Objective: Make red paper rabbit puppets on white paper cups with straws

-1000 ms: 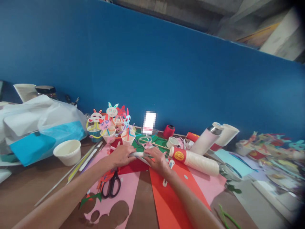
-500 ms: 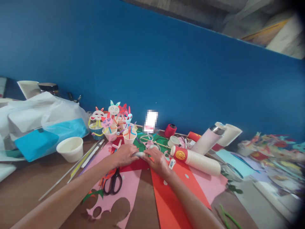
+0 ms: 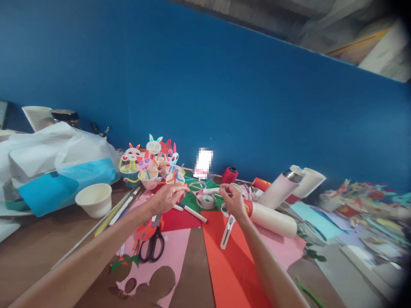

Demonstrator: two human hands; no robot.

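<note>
Left hand (image 3: 170, 197) and right hand (image 3: 233, 200) now apart, mid-frame; half a second ago both met at the white piece (image 3: 212, 191). It's centre frame, pinched in right fingertips, apparently right-hand-only now. Left fingers curled; can't tell if gripping anything. Parting exposes a white marker (image 3: 195, 214) on dark red paper (image 3: 181, 223), centre.

Brown table (image 3: 199, 267) beneath white bowl (image 3: 96, 208), orange paper (image 3: 229, 267), cut pink paper (image 3: 176, 244).
</note>
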